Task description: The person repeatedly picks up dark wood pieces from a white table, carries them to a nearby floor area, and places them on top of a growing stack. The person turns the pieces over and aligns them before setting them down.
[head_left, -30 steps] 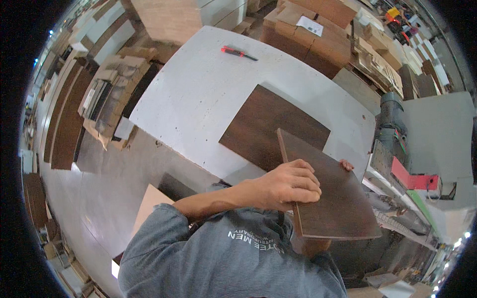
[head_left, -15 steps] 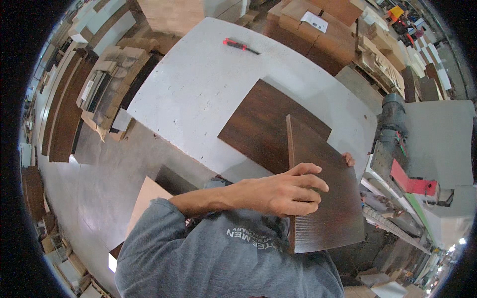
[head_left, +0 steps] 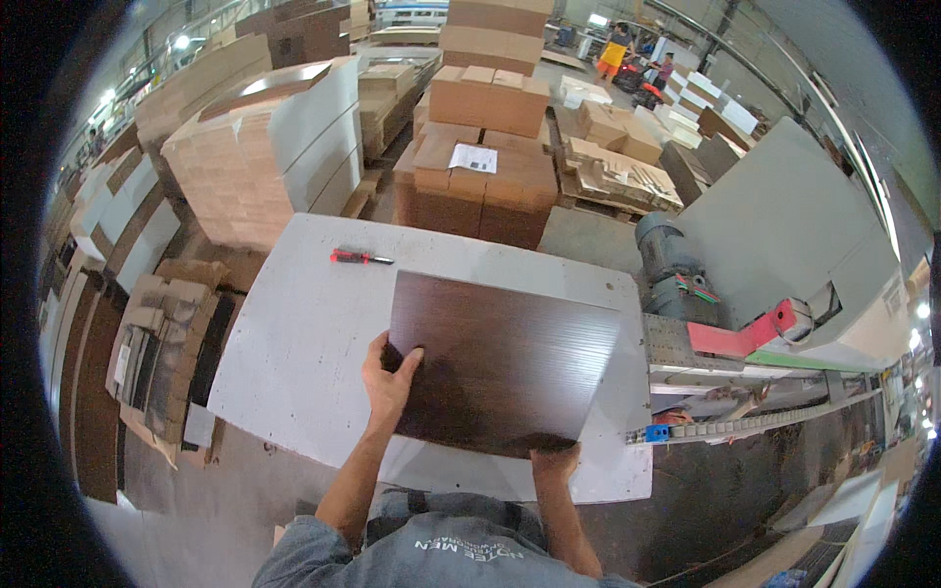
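Note:
A dark brown wood-grain panel (head_left: 500,363) lies level over the white worktable (head_left: 284,343), glossy face up. My left hand (head_left: 390,380) grips its left edge, thumb on top and the other fingers around the side. At the near edge, toward the right corner, my right hand (head_left: 556,463) holds the panel, its fingers mostly hidden. I cannot tell whether the other brown panel lies underneath. On the far left part of the table rests a hand tool (head_left: 361,257) with a red and black handle and a narrow dark blade.
Beyond the table stand stacked brown cartons (head_left: 480,196) with a paper sheet on top. Panel stacks on pallets (head_left: 255,157) fill the far left. To the right is a machine with a grey motor (head_left: 667,245), a red arm (head_left: 740,338) and a cable chain (head_left: 755,423). A person (head_left: 615,51) stands far off.
The tilted panel has come down flat over the table. My left hand has moved from across the panel to its left edge, and my right hand is now at the near edge. My view has lifted.

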The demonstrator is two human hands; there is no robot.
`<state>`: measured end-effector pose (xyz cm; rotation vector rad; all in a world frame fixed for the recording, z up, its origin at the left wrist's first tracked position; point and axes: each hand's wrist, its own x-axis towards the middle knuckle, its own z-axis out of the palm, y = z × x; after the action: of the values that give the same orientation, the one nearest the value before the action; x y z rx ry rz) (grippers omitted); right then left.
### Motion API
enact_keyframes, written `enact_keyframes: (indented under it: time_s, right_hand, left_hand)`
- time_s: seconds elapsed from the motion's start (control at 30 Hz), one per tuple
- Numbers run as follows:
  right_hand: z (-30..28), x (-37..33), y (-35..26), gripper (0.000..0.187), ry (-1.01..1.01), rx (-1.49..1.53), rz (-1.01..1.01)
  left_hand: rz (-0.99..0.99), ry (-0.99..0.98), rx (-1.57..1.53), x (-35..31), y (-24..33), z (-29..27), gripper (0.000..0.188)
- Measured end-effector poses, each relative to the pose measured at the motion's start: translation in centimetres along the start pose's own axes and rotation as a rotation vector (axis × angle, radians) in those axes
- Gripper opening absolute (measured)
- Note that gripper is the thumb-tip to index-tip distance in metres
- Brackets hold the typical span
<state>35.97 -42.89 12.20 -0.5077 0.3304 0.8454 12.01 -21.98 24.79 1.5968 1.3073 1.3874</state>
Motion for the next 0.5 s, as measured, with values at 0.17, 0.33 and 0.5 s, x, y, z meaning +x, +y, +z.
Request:
enact_keyframes:
  time_s: [0.17, 0.33, 0.5]
  right_hand:
    - [-3.5, -3.4, 1.1, 0.038, 0.088, -0.493, 0.045]
    - [-4.5, -3.5, 1.0, 0.028, 0.154, -0.903, 0.214]
    - [-2.3, -4.4, -2.8, 0.053, 0.012, -1.621, 0.187]
  left_hand:
    - [-0.214, -0.16, -0.027, 1.5, -9.2, -0.2, 0.041]
    - [-0.211, -0.235, 0.17, 2.0, -12.1, -0.6, 0.042]
    - [0.095, -0.181, 0.486, 3.8, -12.9, -1.1, 0.05]
